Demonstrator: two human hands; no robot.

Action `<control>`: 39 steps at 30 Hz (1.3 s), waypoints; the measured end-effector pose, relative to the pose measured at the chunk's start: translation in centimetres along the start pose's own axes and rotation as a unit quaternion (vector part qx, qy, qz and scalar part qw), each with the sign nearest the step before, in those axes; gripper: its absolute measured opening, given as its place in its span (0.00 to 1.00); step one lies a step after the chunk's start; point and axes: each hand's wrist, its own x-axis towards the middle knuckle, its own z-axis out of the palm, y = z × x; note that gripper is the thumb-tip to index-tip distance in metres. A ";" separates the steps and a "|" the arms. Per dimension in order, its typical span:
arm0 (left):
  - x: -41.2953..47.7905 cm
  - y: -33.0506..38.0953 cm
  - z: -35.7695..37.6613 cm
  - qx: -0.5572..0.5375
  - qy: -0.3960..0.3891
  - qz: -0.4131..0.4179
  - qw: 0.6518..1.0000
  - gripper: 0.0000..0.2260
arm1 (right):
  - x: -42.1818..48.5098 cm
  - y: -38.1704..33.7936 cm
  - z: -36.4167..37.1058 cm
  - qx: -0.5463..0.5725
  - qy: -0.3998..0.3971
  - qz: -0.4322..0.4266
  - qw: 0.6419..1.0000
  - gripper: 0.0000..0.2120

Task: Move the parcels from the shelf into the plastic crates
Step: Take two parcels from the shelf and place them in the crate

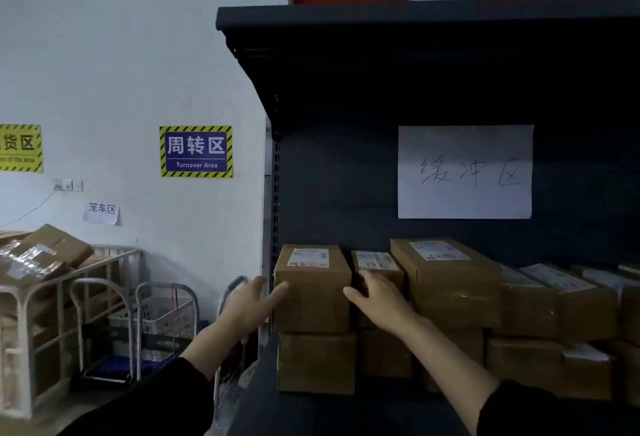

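Observation:
Brown cardboard parcels with white labels stand stacked on a dark shelf [263, 401]. The leftmost top parcel [313, 293] rests on another box [317, 363]. My left hand [249, 307] is at that parcel's left side, fingers spread, thumb touching its front left corner. My right hand [381, 300] is at its right side, fingers reaching into the gap beside a smaller parcel [377, 262]. Both hands flank the box; a firm grip is not evident. No plastic crate for the parcels is clearly in view.
More parcels [446, 279] fill the shelf to the right, under a handwritten paper sign [464, 172]. At left stand a metal cage cart [41, 297] piled with boxes, and white hand trolleys [162, 324] against the wall.

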 end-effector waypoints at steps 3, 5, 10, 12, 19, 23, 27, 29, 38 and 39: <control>1.1 1.3 0.4 -0.131 -0.032 -0.016 0.991 0.31 | 0.8 -0.5 0.4 0.030 -0.005 0.007 1.000 0.32; 1.5 2.2 0.7 -0.201 -0.034 -0.037 0.978 0.31 | 0.9 -1.0 0.8 0.064 -0.015 0.007 0.998 0.29; 1.8 2.8 1.7 -0.191 0.032 -0.072 0.978 0.23 | 0.3 -2.0 1.6 0.157 -0.002 0.015 0.987 0.33; 1.5 2.9 1.8 -0.206 0.052 -0.062 0.975 0.21 | 0.1 -2.3 1.7 0.196 0.019 0.020 0.980 0.32; -2.3 1.9 2.0 -0.338 0.082 0.050 0.936 0.14 | -0.8 -3.3 2.2 0.247 0.073 0.014 0.966 0.23; -4.6 0.8 1.5 -0.346 0.075 0.097 0.930 0.19 | -2.6 -3.2 3.1 0.219 0.088 -0.008 0.972 0.23; -6.7 -0.7 1.4 -0.312 0.090 0.119 0.938 0.21 | -4.7 -3.4 4.2 0.203 0.097 -0.043 0.974 0.27; -7.8 -1.4 1.4 -0.303 0.097 0.132 0.939 0.22 | -5.7 -3.6 4.7 0.207 0.098 -0.061 0.971 0.28; -12.9 -5.3 0.8 -0.245 0.153 0.117 0.950 0.26 | -9.9 -4.9 8.5 0.223 0.124 -0.127 0.959 0.28; -13.4 -5.8 0.8 -0.235 0.155 0.112 0.953 0.26 | -10.3 -4.8 9.1 0.228 0.122 -0.129 0.958 0.28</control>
